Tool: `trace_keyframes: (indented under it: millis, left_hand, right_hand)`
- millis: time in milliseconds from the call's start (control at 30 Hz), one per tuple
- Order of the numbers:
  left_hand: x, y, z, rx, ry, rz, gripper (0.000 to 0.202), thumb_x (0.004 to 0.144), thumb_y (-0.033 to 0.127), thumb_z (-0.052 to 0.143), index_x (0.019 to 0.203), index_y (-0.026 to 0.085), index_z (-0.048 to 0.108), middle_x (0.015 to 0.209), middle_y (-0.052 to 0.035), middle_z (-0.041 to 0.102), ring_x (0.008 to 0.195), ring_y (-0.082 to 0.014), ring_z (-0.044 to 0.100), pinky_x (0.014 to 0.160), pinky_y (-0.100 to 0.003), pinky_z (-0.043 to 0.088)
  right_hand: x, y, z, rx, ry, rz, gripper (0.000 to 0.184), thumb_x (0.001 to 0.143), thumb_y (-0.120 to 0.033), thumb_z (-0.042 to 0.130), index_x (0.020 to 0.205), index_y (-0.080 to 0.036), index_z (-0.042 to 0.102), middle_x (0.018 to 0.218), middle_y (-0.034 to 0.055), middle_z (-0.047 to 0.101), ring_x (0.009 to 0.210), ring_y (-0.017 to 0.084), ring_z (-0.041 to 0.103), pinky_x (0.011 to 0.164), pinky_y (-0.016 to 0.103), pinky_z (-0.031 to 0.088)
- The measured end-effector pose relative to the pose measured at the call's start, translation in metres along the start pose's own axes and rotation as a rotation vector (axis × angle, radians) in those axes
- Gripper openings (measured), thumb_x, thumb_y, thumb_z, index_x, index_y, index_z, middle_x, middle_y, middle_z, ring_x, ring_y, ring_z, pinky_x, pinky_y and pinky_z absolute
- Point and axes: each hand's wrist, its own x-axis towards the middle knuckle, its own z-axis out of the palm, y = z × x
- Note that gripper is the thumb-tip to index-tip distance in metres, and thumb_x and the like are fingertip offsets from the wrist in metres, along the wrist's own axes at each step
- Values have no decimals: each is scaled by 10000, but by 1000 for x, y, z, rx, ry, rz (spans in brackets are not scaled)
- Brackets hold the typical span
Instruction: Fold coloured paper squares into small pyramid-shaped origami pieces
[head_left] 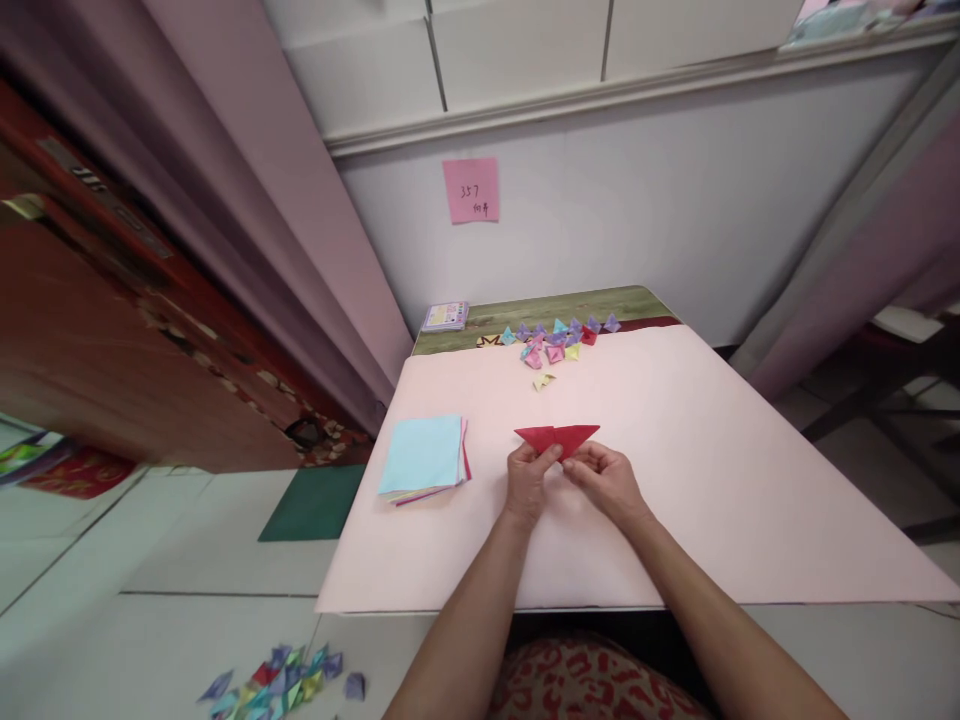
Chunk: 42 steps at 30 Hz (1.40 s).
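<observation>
Two hands point(527, 484) point(613, 484) with red paper point(566, 437) in grasp over pink tabletop point(720, 480), white wall point(585, 220) beyond

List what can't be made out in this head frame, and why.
Head view, all:
Red paper, lower part: behind left hand and right hand.
Paper stack, sheet count: sheets overlap.
Floor pile, near end: cut off by bottom edge.
Back card, print: too small.

Red folded paper point(571, 437), lower part hidden by left hand point(527, 483) and right hand point(615, 485); below table's point(615, 303) near left corner, folded-paper pile point(279, 688), cut off.
</observation>
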Motion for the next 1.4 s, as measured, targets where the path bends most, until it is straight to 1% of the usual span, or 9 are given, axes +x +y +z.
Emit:
trace_keyframes:
  millis: [200,367,700,833,933,1067,1167,1267,1400]
  left_hand:
    - [0,2,3,-18,0,-32,235,655,320,823,713,120,714,650,-20,661,583,-119,560,594,-265,450]
    - [-1,1,6,20,6,-61,304,714,386,779,635,119,657,538,-1,586,469,-108,500,481,-256,403]
    - [4,-5,3,-118,238,5,368,761,469,728,650,132,631,647,-27,658,624,-130,610,652,-259,486]
    - [0,-1,6,-76,93,28,425,834,547,617,787,130,679,732,-61,691,668,-157,628,647,-281,495]
    - [-3,-1,5,68,-67,-7,326,735,432,761,771,115,695,653,-33,669,568,-129,575,560,-257,460]
    - [-3,-3,3,122,-17,40,250,695,343,799,726,108,720,688,-44,706,633,-144,630,653,-275,511]
    - [-3,-3,3,99,60,48,297,725,379,773,845,110,735,794,-81,743,719,-188,694,710,-316,551]
    - [-4,-5,4,145,99,0,356,721,415,771,907,117,717,758,-80,733,616,-185,690,579,-304,553]
    - [-3,-11,4,168,79,55,297,673,345,809,856,132,712,755,-62,723,677,-178,683,615,-307,571]
  right_hand:
    - [1,1,8,-86,-48,-23,323,826,-481,678,734,-172,659,661,31,662,592,145,578,557,257,464]
    - [-1,1,8,-69,-40,9,329,859,-511,628,864,-182,630,689,34,675,594,157,599,544,256,462]
    - [-4,3,6,-228,-51,-58,354,879,-552,576,777,-213,558,574,-12,599,504,148,538,509,254,435]
    - [-6,1,8,-207,-6,-68,331,885,-530,575,803,-209,569,611,-4,624,534,151,565,530,254,458]
    - [-6,1,10,-176,44,-102,302,889,-487,585,784,-204,574,630,-4,626,558,145,573,547,248,474]
    - [-6,4,9,-249,66,-153,253,872,-430,610,809,-186,634,709,29,677,634,164,629,606,264,521]
    - [-9,2,6,-317,184,-253,303,874,-377,599,1105,-183,632,955,83,715,788,200,679,701,321,568]
    - [-13,-5,5,-454,372,-483,505,865,-319,605,1345,-210,491,1252,130,614,1036,246,646,856,419,563]
    - [-15,-13,6,-692,442,-723,474,848,-289,640,1307,-230,535,1369,132,510,1268,296,506,1029,515,464]
